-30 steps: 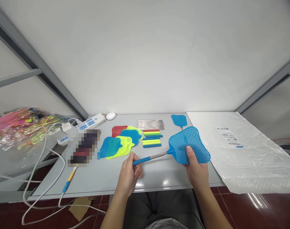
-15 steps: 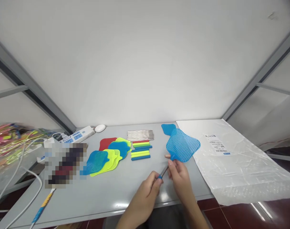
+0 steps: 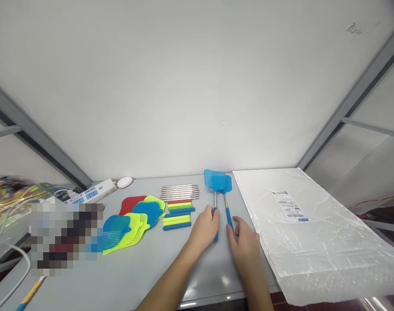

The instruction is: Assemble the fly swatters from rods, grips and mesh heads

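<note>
Head view: the blue swatter (image 3: pixel 214 183) in the left hand (image 3: pixel 203 230) sits near mid-tabletop (image 3: pixel 112 276), head toward 12 o'clock, overlapping in view the head of a second blue swatter (image 3: pixel 228 215) at 3 o'clock. With the heads so close, a sideways pull could snag one mesh on the other and swing it askew; a careless release might let a round handle roll. The left hand is closed around its handle, the butt showing below the fist. The right hand (image 3: pixel 245 242) is part open, thumb and forefinger apart at the second handle's lower end; whether they touch it I cannot tell. Outward lie coloured tubes (image 3: pixel 177 222) at 9 o'clock, metal rods (image 3: pixel 180 192) at 10, loose mesh heads (image 3: pixel 140 224) beyond the tubes, and white packaging (image 3: pixel 300 242) at 4.
</note>
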A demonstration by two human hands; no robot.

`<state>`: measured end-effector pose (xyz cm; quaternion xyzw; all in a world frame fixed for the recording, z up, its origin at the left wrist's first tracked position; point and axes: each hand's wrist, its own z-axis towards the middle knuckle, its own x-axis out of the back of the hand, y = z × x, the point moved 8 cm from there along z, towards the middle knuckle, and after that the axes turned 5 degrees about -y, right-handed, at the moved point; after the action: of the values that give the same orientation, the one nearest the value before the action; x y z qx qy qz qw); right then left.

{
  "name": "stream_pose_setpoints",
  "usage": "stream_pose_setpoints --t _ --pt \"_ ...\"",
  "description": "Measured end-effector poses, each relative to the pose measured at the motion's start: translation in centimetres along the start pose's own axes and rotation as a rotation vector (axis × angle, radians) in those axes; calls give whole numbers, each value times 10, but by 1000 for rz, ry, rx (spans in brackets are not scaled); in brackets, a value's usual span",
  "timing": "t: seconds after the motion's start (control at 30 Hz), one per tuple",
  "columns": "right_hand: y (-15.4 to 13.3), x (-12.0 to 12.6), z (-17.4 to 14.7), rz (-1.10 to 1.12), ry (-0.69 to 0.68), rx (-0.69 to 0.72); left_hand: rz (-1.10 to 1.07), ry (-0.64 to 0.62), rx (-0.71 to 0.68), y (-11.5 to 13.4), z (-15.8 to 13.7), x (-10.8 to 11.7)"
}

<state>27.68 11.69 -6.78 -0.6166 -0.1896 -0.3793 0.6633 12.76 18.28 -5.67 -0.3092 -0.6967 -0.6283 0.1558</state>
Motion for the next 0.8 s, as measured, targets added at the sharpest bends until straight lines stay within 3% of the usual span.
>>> stream_pose_setpoints --t 0.3,0.8 --pt "-2 -14 -2 -53 -8 64 190 -106 32 2 20 -12" --pt "-9 -10 3 4 -81 27 322 -118 -54 5 18 -16"
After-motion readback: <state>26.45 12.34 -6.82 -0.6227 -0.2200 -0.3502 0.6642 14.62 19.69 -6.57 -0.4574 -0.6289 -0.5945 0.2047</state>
